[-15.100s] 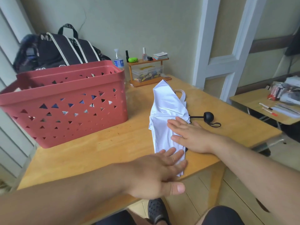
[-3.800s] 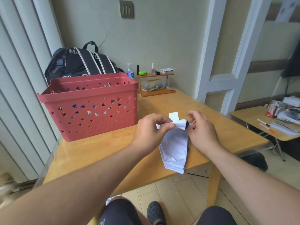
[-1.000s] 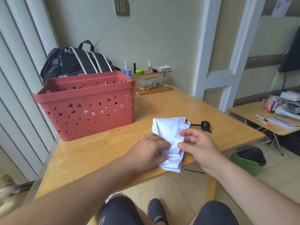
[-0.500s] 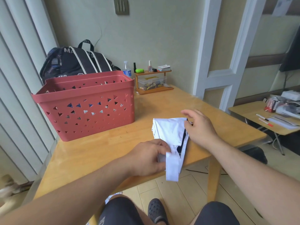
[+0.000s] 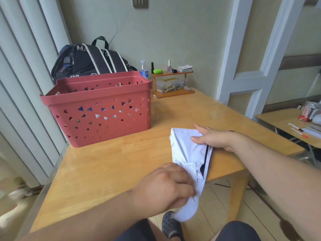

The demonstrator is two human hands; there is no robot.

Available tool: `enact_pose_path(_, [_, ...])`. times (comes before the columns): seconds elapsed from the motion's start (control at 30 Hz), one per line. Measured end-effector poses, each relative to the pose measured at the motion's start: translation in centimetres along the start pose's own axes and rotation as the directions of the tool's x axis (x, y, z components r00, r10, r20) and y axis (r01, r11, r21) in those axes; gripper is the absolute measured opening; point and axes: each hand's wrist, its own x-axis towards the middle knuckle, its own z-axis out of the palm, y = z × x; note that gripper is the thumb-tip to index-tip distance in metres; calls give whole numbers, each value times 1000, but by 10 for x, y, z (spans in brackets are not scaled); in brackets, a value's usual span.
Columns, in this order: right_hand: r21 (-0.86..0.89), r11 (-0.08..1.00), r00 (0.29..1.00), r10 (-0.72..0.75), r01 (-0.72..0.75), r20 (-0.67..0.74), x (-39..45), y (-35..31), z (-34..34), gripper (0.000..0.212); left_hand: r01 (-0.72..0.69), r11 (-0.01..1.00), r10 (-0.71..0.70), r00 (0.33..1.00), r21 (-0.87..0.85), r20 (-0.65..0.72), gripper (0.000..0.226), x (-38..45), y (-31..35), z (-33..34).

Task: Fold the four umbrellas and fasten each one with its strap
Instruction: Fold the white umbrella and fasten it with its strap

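A white folded umbrella (image 5: 186, 148) lies on the wooden table (image 5: 111, 164) near its front right edge, a dark seam showing along its right side. My right hand (image 5: 212, 139) rests flat on its upper end with fingers straight. My left hand (image 5: 166, 186) pinches the umbrella's white strap (image 5: 188, 210) at the lower end; the strap hangs curved past the table's edge. The umbrella's handle is hidden behind my right wrist.
A red perforated basket (image 5: 99, 108) stands on the table's left, with coloured things showing through its holes. Behind it sit a black backpack (image 5: 86, 60), a water bottle (image 5: 143, 69) and a small wooden shelf (image 5: 172, 82). A second table (image 5: 286, 122) stands at the right.
My left hand has drawn the strap down and toward me, off the table's edge. My right hand has settled flatter on the umbrella's upper end.
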Motion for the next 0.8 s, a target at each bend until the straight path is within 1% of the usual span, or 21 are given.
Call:
enact_pose_path(0.03, [35,999,999,-3,2,34,-1,0,-3,88,25,999,-25,1000,-27,-4,11,-2,2,2])
enact_pose_path(0.1, [-3,1000,999,-9,10,42,0,3,-4,94,71,996,-71,997,-57,1,13,-6,5,3])
enact_pose_path(0.17, [-140,990,1000,-25,25,7,4,8,-1,98,93,992,-90,995,-83,42,15,-7,5,-2])
enact_pose_path(0.23, [-276,961,998,-33,15,-61,5,12,4,97,98,989,-86,990,-110,112,14,-2,4,-10])
enact_pose_path(0.3, [-339,941,991,-49,4,-126,4,12,9,95,116,984,-83,972,-138,221,13,6,2,-18])
enact_pose_path(0.37, [-348,938,978,-77,4,-195,1,9,15,93,162,976,-97,923,-147,372,19,19,2,-32])
enact_pose_path(0.4, [-345,939,970,-87,3,-227,0,9,18,92,230,958,-131,881,-169,455,24,29,2,-42])
enact_pose_path(0.43, [-342,940,964,-90,-1,-250,-1,8,20,92,326,922,-181,838,-207,515,30,42,-1,-52])
enact_pose_path(0.47, [-341,940,960,-94,-2,-265,-2,8,22,92,410,880,-235,816,-242,528,33,58,-6,-63])
enact_pose_path(0.5, [-335,942,957,-99,2,-272,-2,7,23,89,464,851,-307,819,-246,485,33,75,-16,-69])
enact_pose_path(0.53, [-326,945,953,-109,11,-284,-3,7,25,85,482,851,-381,839,-208,389,31,93,-30,-72])
enact_pose_path(0.57, [-315,949,946,-121,22,-300,-3,8,27,81,482,864,-435,860,-143,268,28,110,-48,-71])
enact_pose_path(0.6, [-305,952,940,-132,32,-313,-4,9,29,83,489,871,-473,863,-56,175,29,124,-66,-67])
enact_pose_path(0.63, [-303,952,934,-141,37,-328,-4,10,30,87,514,857,-514,845,38,150,39,135,-84,-60])
enact_pose_path(0.67, [-312,950,927,-148,37,-343,-5,10,30,91,548,827,-562,802,124,203,57,143,-100,-51])
enact_pose_path(0.7, [-317,948,923,-153,36,-353,-5,11,30,94,576,794,-607,734,194,305,76,147,-112,-42])
enact_pose_path(0.73, [-313,949,922,-149,32,-358,-7,10,30,97,587,766,-638,651,260,411,90,149,-120,-33])
enact_pose_path(0.77, [-301,953,923,-138,25,-359,-7,10,30,100,584,752,-650,580,306,491,94,150,-124,-26])
enact_pose_path(0.8, [-299,954,926,-129,18,-355,-7,10,30,102,581,748,-650,538,322,537,89,148,-126,-19])
